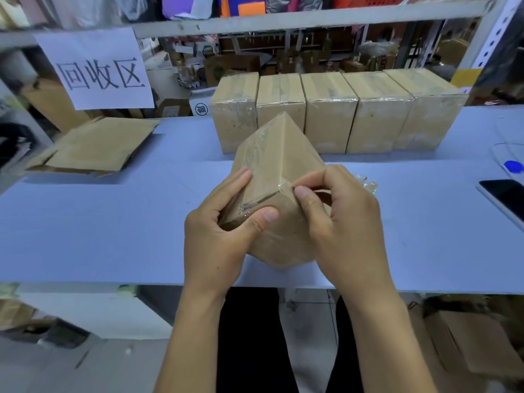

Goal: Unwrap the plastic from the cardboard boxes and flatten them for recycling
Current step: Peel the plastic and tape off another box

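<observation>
The wrapped box (279, 177) is held above the near edge of the table (113, 222), at the centre of the view. It is tilted: one corner points up and away toward the far row, and its long axis runs from that far corner down toward the person. Its lower end is hidden behind both hands, so the near corner cannot be made out.

The left hand (218, 236) grips the box from the left, fingers curled along the left face and thumb pressed on the near face. The right hand (340, 222) is curled at the right edge of the box; its thumb and forefinger pinch at the clear plastic film (255, 207) along a box edge. Whether film is actually lifted between the fingertips is hard to tell. A crumpled piece of clear plastic (368, 185) shows just behind the right hand, partly hidden by it.

Far side of the table: five wrapped boxes (329, 114) stand upright in a row, sides touching; the left two are partly covered by the held box. At far left lies a stack of flattened cardboard (93, 148). A paper sign (96, 69) hangs from the shelf rail above it. At the right edge, a dark phone (507, 199) and a blue object (513, 166) are cut off by the frame.
</observation>
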